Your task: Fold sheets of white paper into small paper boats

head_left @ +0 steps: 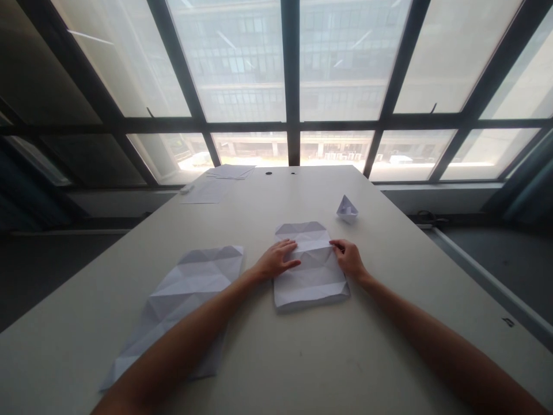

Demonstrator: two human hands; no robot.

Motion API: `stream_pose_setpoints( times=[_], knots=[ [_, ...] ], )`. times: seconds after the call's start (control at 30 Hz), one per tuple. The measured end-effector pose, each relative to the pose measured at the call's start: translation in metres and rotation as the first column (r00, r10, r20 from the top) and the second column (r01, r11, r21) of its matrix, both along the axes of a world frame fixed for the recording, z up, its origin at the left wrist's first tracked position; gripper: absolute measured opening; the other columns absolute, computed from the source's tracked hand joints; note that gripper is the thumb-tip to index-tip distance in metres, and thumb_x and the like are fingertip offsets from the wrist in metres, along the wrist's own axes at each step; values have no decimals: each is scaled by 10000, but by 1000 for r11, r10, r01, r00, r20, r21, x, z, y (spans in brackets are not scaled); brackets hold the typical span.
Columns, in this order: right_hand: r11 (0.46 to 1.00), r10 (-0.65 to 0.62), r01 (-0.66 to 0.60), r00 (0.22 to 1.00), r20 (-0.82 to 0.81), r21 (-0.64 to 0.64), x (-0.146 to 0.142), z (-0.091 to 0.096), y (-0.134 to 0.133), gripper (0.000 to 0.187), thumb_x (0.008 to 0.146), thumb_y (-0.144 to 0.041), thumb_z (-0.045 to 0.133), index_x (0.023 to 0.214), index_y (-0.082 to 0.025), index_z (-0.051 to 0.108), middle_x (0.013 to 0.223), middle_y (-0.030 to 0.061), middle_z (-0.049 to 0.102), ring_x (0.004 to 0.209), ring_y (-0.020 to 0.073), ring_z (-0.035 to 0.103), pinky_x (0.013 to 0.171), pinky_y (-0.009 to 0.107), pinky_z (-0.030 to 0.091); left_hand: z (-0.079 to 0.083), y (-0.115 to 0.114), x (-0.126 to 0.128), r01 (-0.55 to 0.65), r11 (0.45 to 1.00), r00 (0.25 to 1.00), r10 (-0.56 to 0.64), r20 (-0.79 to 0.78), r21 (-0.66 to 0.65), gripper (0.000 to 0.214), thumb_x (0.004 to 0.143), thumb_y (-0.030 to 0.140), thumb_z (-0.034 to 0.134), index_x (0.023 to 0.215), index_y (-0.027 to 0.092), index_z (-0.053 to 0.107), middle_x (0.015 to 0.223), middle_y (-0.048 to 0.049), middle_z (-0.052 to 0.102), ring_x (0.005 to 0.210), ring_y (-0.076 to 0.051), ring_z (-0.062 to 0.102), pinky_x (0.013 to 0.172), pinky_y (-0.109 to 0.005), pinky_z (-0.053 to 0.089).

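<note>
A creased sheet of white paper (309, 276) lies in front of me, its surface crossed by fold lines and its top corners angled in. My left hand (277, 259) rests on its left side, fingers spread and lying on the paper. At the right edge, my right hand (349, 257) pinches the paper between thumb and fingers. Under and beside my left forearm is a larger creased sheet (194, 279), partly hidden by the arm. Beyond my right hand stands a small folded paper boat (347, 210).
Several flat paper sheets (205, 191) lie at the far left of the white table (294, 363). Two dark holes show near its far edge. Large framed windows (242, 63) rise behind it, with dark curtains (30, 190) at the sides.
</note>
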State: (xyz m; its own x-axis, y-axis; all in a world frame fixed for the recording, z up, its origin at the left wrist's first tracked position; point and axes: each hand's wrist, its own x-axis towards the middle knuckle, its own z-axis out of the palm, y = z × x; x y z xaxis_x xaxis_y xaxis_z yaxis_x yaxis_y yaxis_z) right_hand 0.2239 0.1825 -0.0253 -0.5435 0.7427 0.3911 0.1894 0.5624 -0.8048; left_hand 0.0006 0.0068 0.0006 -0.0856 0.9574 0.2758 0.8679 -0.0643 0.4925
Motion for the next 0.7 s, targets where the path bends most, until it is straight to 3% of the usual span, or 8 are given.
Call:
stream_pose_setpoints(
  times=[0.17, 0.4, 0.7],
  knots=[
    [998, -47, 44, 997, 57, 53, 8, 5, -3, 263, 788, -201, 530, 952, -171, 733, 983, 104, 736, 893, 224, 669, 864, 349, 511, 3, -8, -2, -40, 998, 999, 40, -21, -43, 705, 752, 521, 754, 1346, 190, 570, 1469, -146, 472, 1393, -319, 398, 1176, -493, 268],
    [988, 20, -35, 995, 99, 152, 13, 16, -10, 228, 808, -294, 617, 939, -144, 730, 830, 69, 650, 680, 181, 587, 691, 306, 490, -1, -4, -5, -57, 997, 990, 49, 130, 56, 435, 783, 451, 739, 1160, 236, 713, 1282, -87, 653, 1280, -285, 542, 1125, -438, 387],
    [978, 64, -96, 983, 171, 183, 11, 12, -7, 267, 800, -293, 701, 1037, -171, 710, 932, 67, 598, 777, 190, 584, 761, 313, 487, 1, -2, -4, -110, 991, 971, 92, 222, 72, 240, 787, 429, 724, 942, 257, 786, 1124, -67, 727, 1133, -268, 639, 1058, -439, 460]
  ],
)
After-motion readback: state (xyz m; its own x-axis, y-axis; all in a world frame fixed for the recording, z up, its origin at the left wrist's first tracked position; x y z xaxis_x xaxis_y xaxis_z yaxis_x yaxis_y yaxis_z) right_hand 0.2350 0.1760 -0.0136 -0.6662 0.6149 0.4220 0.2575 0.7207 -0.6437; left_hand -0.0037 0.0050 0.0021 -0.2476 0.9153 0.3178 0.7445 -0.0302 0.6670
